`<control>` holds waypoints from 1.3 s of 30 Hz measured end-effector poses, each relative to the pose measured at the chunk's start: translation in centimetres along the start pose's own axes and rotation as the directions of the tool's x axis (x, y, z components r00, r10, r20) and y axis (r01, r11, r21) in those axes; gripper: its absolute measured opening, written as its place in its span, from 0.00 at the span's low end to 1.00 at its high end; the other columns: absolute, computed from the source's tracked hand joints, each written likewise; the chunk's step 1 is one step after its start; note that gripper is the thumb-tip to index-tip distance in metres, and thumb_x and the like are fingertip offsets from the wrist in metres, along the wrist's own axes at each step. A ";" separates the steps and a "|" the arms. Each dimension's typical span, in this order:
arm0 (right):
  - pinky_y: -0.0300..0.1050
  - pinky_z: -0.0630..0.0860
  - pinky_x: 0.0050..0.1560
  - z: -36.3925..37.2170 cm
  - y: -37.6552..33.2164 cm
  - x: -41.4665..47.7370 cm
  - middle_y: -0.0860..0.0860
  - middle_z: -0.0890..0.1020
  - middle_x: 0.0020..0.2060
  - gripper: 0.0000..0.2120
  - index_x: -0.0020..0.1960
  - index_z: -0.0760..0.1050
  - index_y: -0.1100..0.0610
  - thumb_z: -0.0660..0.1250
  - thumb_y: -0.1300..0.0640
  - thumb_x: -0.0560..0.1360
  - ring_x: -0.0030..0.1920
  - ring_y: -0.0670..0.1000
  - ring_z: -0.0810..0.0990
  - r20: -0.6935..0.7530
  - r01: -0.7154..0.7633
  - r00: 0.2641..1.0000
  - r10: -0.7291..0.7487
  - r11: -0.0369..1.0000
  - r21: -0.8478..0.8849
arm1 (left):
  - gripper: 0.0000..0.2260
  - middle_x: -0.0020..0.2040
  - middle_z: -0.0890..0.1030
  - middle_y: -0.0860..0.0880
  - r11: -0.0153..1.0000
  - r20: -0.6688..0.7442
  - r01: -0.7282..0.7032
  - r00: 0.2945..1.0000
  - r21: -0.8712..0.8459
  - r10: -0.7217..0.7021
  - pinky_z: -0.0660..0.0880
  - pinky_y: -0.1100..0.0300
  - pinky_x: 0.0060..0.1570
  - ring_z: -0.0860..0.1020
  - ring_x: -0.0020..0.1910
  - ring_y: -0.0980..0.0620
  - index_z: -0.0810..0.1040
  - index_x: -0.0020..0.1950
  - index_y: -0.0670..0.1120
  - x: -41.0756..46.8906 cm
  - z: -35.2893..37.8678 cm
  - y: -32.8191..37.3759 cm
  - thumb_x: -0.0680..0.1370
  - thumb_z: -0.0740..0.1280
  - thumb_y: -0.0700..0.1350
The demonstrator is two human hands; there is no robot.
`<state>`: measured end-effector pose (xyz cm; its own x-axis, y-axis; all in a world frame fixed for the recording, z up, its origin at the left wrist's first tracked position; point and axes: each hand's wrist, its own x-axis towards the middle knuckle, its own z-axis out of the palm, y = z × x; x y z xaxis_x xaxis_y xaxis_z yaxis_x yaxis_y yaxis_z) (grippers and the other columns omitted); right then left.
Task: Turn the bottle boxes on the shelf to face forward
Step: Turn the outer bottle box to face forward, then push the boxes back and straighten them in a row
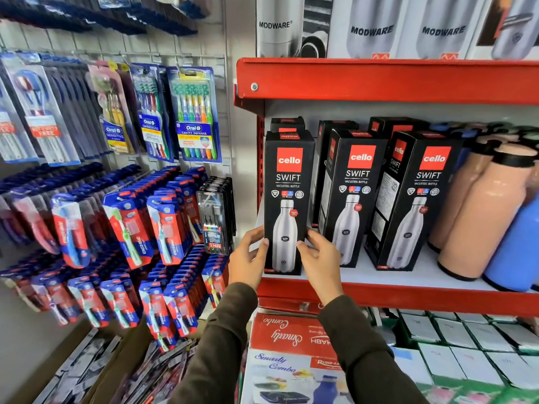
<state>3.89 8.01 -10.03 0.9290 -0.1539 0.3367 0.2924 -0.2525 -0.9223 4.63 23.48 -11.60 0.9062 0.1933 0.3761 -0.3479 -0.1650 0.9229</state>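
Note:
Three black cello bottle boxes stand in the front row of the white shelf (379, 275). The left box (287, 182) faces straight forward. My left hand (248, 258) grips its lower left edge and my right hand (319, 258) grips its lower right edge. The middle box (353, 196) and the right box (414, 199) show their fronts but stand slightly angled, with a side panel visible. More black boxes stand behind them, mostly hidden.
Peach bottles (478, 217) and a blue bottle (516, 252) crowd the shelf's right end. A red shelf lip (408, 298) runs below, another red shelf (379, 80) above. Hanging toothbrush packs (163, 223) fill the wall on the left. Boxed goods (291, 345) lie underneath.

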 end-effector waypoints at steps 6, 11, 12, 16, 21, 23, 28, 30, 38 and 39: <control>0.23 0.74 0.54 -0.5 0.2 -1.3 0.49 0.82 0.62 0.18 0.68 0.76 0.58 0.66 0.62 0.79 0.49 0.24 0.78 -0.011 -0.006 1.000 0.006 0.999 0.033 | 0.13 0.53 0.81 0.61 0.999 -0.044 -0.043 0.998 -0.025 0.042 0.78 0.71 0.53 0.78 0.52 0.72 0.78 0.55 0.60 -1.7 -0.7 0.9 0.78 0.67 0.42; 0.21 0.74 0.51 -1.0 0.4 -2.2 0.51 0.83 0.61 0.18 0.66 0.77 0.59 0.69 0.61 0.77 0.47 0.24 0.78 -0.034 -0.007 0.999 0.009 0.998 0.059 | 0.16 0.51 0.82 0.63 0.999 -0.065 -0.026 0.998 -0.041 0.023 0.81 0.61 0.51 0.80 0.51 0.69 0.78 0.50 0.67 -2.7 -1.0 1.2 0.77 0.68 0.42; 0.21 0.74 0.50 -1.1 0.4 -2.3 0.51 0.83 0.61 0.18 0.66 0.77 0.59 0.70 0.61 0.77 0.46 0.24 0.78 -0.037 -0.009 0.999 0.011 0.998 0.056 | 0.16 0.51 0.82 0.64 0.999 -0.067 -0.024 0.998 -0.038 0.021 0.81 0.61 0.51 0.80 0.51 0.69 0.78 0.50 0.66 -2.8 -0.9 1.3 0.77 0.68 0.42; 0.21 0.74 0.48 -1.2 0.1 -2.6 0.50 0.82 0.58 0.18 0.65 0.78 0.59 0.71 0.59 0.76 0.44 0.24 0.78 -0.049 -0.018 0.999 0.021 0.998 0.056 | 0.15 0.50 0.81 0.62 0.999 -0.087 -0.048 0.995 -0.002 0.048 0.75 0.76 0.48 0.78 0.49 0.74 0.77 0.53 0.62 -3.0 -0.7 1.8 0.78 0.67 0.40; 0.22 0.74 0.46 -1.7 -0.2 -3.2 0.47 0.82 0.55 0.17 0.64 0.79 0.55 0.72 0.55 0.76 0.47 0.34 0.81 -0.073 -0.006 0.997 0.011 0.998 0.061 | 0.12 0.54 0.81 0.58 0.998 -0.203 -0.063 0.978 -0.021 0.058 0.75 0.73 0.49 0.80 0.53 0.63 0.78 0.57 0.58 -3.9 0.5 1.2 0.78 0.68 0.43; 0.26 0.76 0.47 -2.4 0.2 -3.4 0.44 0.81 0.56 0.14 0.62 0.79 0.52 0.71 0.55 0.76 0.51 0.39 0.83 -0.143 0.043 0.989 -0.033 0.997 0.070 | 0.14 0.58 0.79 0.53 0.990 -0.301 -0.134 0.943 0.032 0.138 0.76 0.65 0.53 0.78 0.57 0.55 0.76 0.63 0.52 -4.6 1.4 1.1 0.78 0.67 0.42; 0.50 0.79 0.59 -5.4 1.1 -2.9 0.46 0.75 0.59 0.13 0.62 0.78 0.49 0.66 0.59 0.79 0.58 0.46 0.78 -0.352 0.178 0.922 -0.164 0.984 0.007 | 0.13 0.59 0.73 0.46 0.929 -0.392 -0.321 0.843 0.186 0.370 0.73 0.50 0.61 0.73 0.60 0.48 0.76 0.63 0.45 -5.9 4.1 3.0 0.78 0.65 0.37; 0.52 0.75 0.66 -6.7 1.4 -2.1 0.47 0.73 0.64 0.17 0.66 0.74 0.50 0.65 0.60 0.79 0.65 0.47 0.75 -0.383 0.189 0.906 -0.181 0.982 -0.017 | 0.14 0.60 0.73 0.49 0.904 -0.326 -0.378 0.844 0.202 0.426 0.72 0.47 0.62 0.73 0.62 0.49 0.76 0.64 0.45 -6.2 5.7 4.0 0.79 0.62 0.36; 0.47 0.62 0.77 -9.3 2.5 0.5 0.52 0.67 0.76 0.23 0.77 0.63 0.58 0.60 0.59 0.83 0.76 0.49 0.64 -0.231 0.084 0.968 -0.096 0.995 -0.061 | 0.22 0.78 0.60 0.50 0.945 0.011 -0.312 0.950 0.097 0.312 0.53 0.72 0.73 0.56 0.77 0.63 0.57 0.78 0.42 -5.2 14.0 5.7 0.83 0.53 0.37; 0.45 0.61 0.77 -9.5 2.6 0.8 0.53 0.67 0.76 0.23 0.77 0.62 0.58 0.59 0.59 0.83 0.76 0.49 0.64 -0.206 0.060 0.976 -0.073 0.996 -0.073 | 0.23 0.79 0.58 0.49 0.969 0.002 -0.233 0.972 0.081 0.234 0.50 0.77 0.71 0.55 0.77 0.62 0.55 0.78 0.42 -4.7 14.8 5.7 0.83 0.53 0.38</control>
<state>3.27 -1.82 -10.39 0.8382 -0.3285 0.4353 0.3299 -0.3300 -0.8845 1.97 7.28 -9.35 0.8003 0.1471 0.5812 -0.5288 -0.2836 0.8000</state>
